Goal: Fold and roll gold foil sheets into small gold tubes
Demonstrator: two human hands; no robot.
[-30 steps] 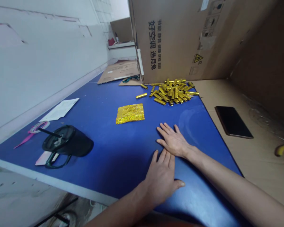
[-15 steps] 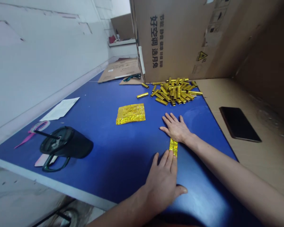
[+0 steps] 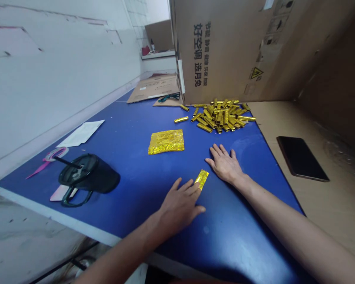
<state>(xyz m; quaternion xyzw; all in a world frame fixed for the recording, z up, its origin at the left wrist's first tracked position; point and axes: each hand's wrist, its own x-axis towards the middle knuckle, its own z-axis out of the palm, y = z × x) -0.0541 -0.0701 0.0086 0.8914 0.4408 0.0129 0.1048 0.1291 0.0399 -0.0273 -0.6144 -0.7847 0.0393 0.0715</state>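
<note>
A short gold foil strip (image 3: pixel 202 178) lies on the blue table, its near end under the fingertips of my left hand (image 3: pixel 180 205), whose fingers are spread. To the right of the strip, my right hand (image 3: pixel 225 163) rests on the table with fingers apart, holding nothing and not touching the strip. A flat gold foil sheet (image 3: pixel 166 142) lies further left. Beyond my hands, small gold tubes (image 3: pixel 221 116) sit in a heap against a cardboard box, with a single tube (image 3: pixel 181 119) apart on its left.
A dark lidded mug (image 3: pixel 90 173) with a straw stands at the left, near a pink and white tape roll (image 3: pixel 57 154) and a white paper (image 3: pixel 81 134). A large cardboard box (image 3: pixel 233 51) rises behind. A black phone-like slab (image 3: pixel 302 158) lies on cardboard at the right.
My left hand has slid left, with the foil strip moving and tilting along under its fingertips. My right hand no longer covers the strip's far end. The view has shifted slightly.
</note>
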